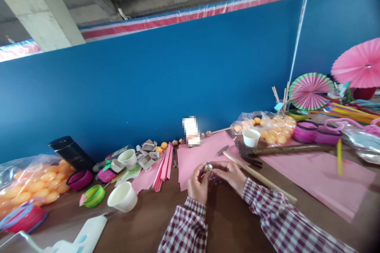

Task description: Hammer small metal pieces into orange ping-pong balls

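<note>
A small shiny silver ball (208,166) sits between the thumb and fingers of my left hand (197,185). My right hand (232,174) comes in from the right, its thumb and fingertips pinched together against the ball's right side. Whether those right fingertips also hold something small cannot be made out. Just below the ball, some shiny bits (214,179) show, too blurred to name. Behind my hands lie pink paper sheets (194,162) and a hammer (258,174) with a pale wooden handle, close to my right wrist.
A heavier claw hammer (291,149) lies on the right. White paper cups (122,197), folded pink paper (164,168) and a bag of orange balls (38,182) stand at left. Another bag of orange balls (276,128) rests at back right. A blue partition (184,75) closes off the back.
</note>
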Tool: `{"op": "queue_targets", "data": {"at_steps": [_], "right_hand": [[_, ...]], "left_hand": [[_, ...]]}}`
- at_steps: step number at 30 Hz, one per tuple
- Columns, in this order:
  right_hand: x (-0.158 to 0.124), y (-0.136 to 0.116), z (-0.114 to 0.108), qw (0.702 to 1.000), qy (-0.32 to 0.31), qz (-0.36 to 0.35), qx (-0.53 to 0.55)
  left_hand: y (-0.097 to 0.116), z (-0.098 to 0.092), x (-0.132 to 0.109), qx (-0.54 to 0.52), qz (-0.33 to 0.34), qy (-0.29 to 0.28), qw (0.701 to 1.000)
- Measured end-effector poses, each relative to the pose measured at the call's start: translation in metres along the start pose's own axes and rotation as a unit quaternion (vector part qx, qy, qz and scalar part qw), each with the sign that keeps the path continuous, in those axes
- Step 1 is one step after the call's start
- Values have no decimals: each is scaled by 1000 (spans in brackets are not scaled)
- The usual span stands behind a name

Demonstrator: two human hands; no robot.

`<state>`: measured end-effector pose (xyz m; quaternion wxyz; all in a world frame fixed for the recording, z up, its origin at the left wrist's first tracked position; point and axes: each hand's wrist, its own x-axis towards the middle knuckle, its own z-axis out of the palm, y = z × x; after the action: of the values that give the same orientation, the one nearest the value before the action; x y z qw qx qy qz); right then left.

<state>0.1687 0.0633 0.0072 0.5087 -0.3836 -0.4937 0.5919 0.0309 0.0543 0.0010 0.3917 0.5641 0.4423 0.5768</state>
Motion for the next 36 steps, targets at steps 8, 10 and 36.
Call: {"op": "queue_targets", "data": {"at_steps": [8,10,36], "right_hand": [[-1,1,0,1000,-2,8,23],[-1,-1,1,1000,-1,12,21],[0,-1,7,994,32,-82,-71]], "left_hand": [[-2,0,0,29,2,15,999],[-1,0,0,35,5,19,999],[-2,4,2,-151,-70,-3,986]]}}
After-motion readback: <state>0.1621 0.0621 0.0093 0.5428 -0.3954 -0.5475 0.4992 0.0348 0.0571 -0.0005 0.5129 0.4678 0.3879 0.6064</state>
